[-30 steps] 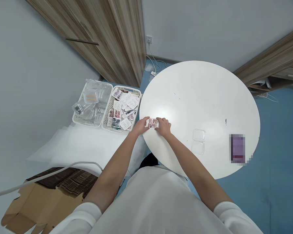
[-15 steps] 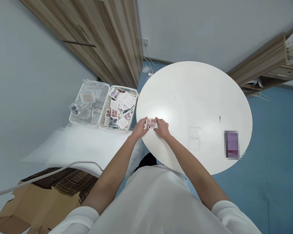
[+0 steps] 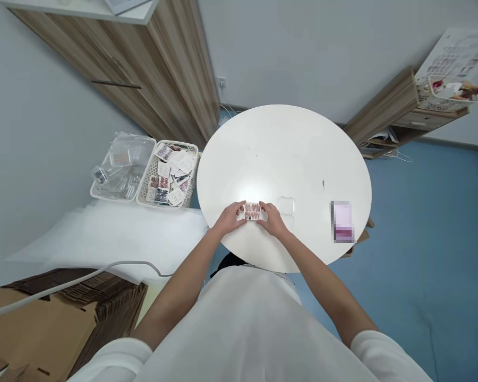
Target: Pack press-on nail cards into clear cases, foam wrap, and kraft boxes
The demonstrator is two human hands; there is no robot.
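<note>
A small card of press-on nails (image 3: 252, 211), with rows of pinkish-brown nails facing up, is held level over the near part of the round white table. My left hand (image 3: 231, 218) grips its left edge between thumb and fingers. On the opposite edge, my right hand (image 3: 273, 219) pinches it the same way. Just right of my right hand lies an open clear plastic case (image 3: 287, 205), its lower half hard to make out against the white top and partly behind the hand.
The white table (image 3: 287, 143) carries a pixelated purple item (image 3: 343, 220) at right. To the left stand a basket of nail cards (image 3: 195, 175) and a basket of clear plastic cases (image 3: 93, 192). Flattened cardboard (image 3: 43, 334) lies lower left. Wooden cabinets (image 3: 175, 69) stand behind.
Both hands have carried the nail card rightward over the table, closer to the clear case. The whole view has shifted too, as my head moved. The grip looks the same.
</note>
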